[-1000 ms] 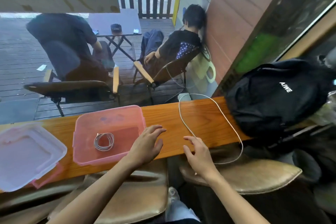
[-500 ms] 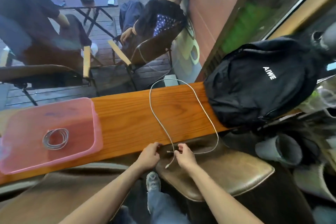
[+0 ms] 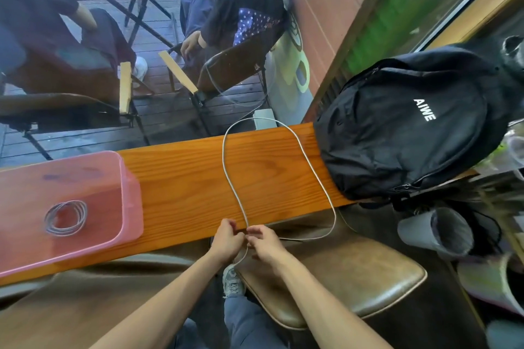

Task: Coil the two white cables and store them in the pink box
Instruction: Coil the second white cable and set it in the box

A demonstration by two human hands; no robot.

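Note:
A long white cable [image 3: 309, 163] lies in one big open loop across the wooden counter [image 3: 184, 178]. Its two runs come together at the counter's near edge. There my left hand [image 3: 226, 241] and my right hand [image 3: 265, 244] pinch the cable side by side, fingertips almost touching. A short tail hangs down between them. The pink box [image 3: 129, 195] stands open on the counter at the left. A second white cable [image 3: 65, 217] rests coiled on its floor.
A black backpack [image 3: 408, 125] sits on the counter's right end, touching the loop's right side. Brown leather stools [image 3: 340, 278] stand below the counter. A grey cup [image 3: 436, 231] lies at the right. Beyond the glass, two people sit on chairs.
Both hands dropped from the counter top to its near edge and closed on the cable ends. The view swung right, so the box now sits at the far left and its lid is out of frame.

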